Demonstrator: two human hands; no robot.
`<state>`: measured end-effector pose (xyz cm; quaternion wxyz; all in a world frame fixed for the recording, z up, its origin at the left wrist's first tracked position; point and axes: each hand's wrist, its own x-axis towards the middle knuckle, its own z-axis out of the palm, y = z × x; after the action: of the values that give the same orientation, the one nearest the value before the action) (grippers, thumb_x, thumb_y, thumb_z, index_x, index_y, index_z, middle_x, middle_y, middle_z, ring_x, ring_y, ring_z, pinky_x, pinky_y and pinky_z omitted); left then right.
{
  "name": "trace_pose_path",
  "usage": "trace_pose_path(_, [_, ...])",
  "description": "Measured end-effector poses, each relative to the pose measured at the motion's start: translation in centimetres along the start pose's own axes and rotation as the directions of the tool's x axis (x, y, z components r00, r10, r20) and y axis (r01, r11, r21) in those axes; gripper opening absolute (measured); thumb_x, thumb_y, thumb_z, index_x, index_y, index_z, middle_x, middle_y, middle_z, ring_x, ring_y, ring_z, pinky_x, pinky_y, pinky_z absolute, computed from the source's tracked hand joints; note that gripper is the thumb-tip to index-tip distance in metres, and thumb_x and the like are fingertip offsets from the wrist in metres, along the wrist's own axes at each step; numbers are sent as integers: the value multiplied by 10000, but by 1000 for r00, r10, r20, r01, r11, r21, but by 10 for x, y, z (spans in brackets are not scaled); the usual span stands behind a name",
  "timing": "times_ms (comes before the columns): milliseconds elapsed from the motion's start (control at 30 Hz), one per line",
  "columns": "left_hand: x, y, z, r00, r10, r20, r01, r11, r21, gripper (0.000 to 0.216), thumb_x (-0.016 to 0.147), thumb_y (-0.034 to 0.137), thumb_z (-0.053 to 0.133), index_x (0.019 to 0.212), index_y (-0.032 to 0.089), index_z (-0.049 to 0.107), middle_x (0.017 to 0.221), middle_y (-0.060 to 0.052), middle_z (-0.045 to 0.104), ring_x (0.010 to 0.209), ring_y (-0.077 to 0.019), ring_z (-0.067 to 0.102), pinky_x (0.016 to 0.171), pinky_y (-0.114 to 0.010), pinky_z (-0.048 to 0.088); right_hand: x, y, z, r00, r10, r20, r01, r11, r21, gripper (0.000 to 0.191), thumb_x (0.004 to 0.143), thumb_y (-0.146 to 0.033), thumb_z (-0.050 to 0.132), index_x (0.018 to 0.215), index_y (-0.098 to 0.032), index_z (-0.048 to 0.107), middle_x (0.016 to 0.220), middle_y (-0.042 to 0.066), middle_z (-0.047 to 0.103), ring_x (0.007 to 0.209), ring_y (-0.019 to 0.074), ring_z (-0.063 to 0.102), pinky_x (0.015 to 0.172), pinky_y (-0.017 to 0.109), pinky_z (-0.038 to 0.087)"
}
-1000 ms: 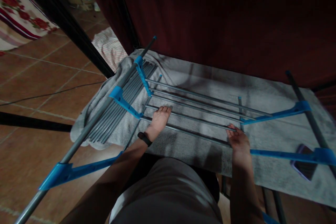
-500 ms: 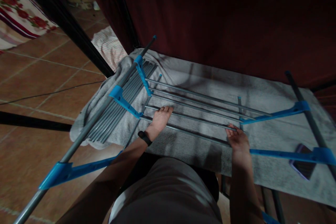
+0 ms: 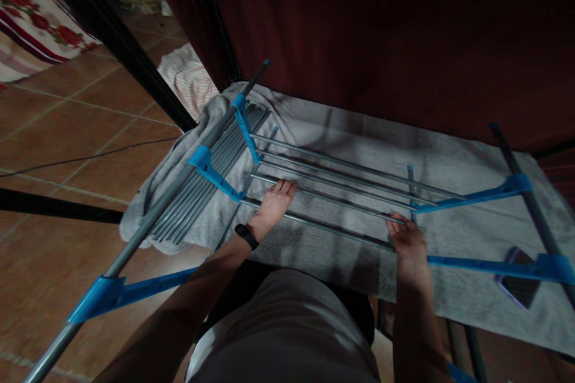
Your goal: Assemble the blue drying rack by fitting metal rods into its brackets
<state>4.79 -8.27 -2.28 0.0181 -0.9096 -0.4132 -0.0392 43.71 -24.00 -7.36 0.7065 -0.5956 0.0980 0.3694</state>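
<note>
A thin grey metal rod (image 3: 336, 196) runs crosswise between my hands. Near its left end, my left hand (image 3: 277, 198) has its fingers closed over it; that end stands free just above a thin crossbar. My right hand (image 3: 406, 233) grips the rod's right end from below, palm turned up. Around them is a rack frame of grey tubes with blue plastic brackets (image 3: 220, 176) at the left and a blue bracket arm (image 3: 485, 264) at the right. Several parallel rods (image 3: 359, 163) span the frame behind the held one, and another rod (image 3: 314, 224) spans it in front.
Loose grey rods (image 3: 202, 185) lie side by side on a grey towel (image 3: 135, 221) at the left. A phone (image 3: 518, 281) rests on the grey-covered surface at the right. A dark red curtain (image 3: 381, 42) hangs behind; black poles (image 3: 108, 42) and tiled floor (image 3: 58, 125) are at the left.
The held rod's left end has shifted slightly right and up, off the crossbar at the left. Both hands keep nearly the same places and grips.
</note>
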Motion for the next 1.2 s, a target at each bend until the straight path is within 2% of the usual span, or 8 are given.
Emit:
trace_pose_path(133, [-2,-1,-2,1000,2,23,-1,999,-48,396,1016,116,416,1373,165,581,1235,-135,658,1187,-265,580,915,-362,521,1,-1,1,1000,7,-5,-7,1000,-1,154,845,-122,479,846,-232,587,874,16,719,848,137,724,875,326,629])
trace_pose_path(333, [-2,-2,-2,997,-70,36,73,993,-94,387,1014,119,425,1347,187,611,1252,-128,665,1193,-258,585,956,-364,509,-1,-1,4,999,42,10,-42,999,-2,175,891,-130,443,838,-226,578,854,28,723,808,136,735,783,296,638])
trace_pose_path(500, [-1,-4,1,978,-211,-5,208,968,-137,341,1023,152,427,1260,190,669,1234,-133,680,1173,-266,609,933,-362,512,-6,0,3,994,32,106,-35,999,30,131,923,-143,486,877,-208,590,877,30,720,843,142,738,810,295,635])
trace_pose_path(733, [-3,-16,4,940,-325,-104,293,925,-243,307,1003,204,464,1191,172,706,1203,-148,692,1170,-295,610,994,-403,494,-16,-1,7,994,-18,104,6,994,109,149,961,-153,490,869,-207,594,833,-2,694,776,107,721,827,265,614])
trace_pose_path(867, [-6,-33,9,861,-467,-202,368,846,-386,258,941,203,531,1121,184,715,1253,-154,655,1241,-333,570,1093,-474,453,-20,0,9,989,-56,140,36,990,139,86,940,-181,578,864,-217,597,833,-22,696,763,97,713,827,255,609])
trace_pose_path(1033, [-1,-45,15,705,-665,-247,390,654,-649,278,819,179,691,1096,194,685,1421,-152,513,1388,-349,463,1195,-509,376,-22,2,10,989,-81,121,60,984,170,120,946,-150,565,862,-231,593,846,-26,711,794,91,720,815,249,616])
trace_pose_path(1133, [7,-49,18,610,-775,-167,381,471,-795,327,726,153,772,1038,188,680,1388,-126,505,1296,-305,536,1169,-487,414,-23,1,10,986,-81,145,54,982,180,125,975,-184,560,866,-240,584,841,-26,710,790,87,722,818,248,619])
trace_pose_path(1200, [11,-51,21,563,-826,-43,312,261,-914,332,680,141,789,990,180,678,1232,-81,574,1085,-224,625,1040,-400,521,-24,0,11,987,-61,148,34,983,179,135,992,-206,550,864,-239,581,832,-18,711,796,95,727,822,259,623])
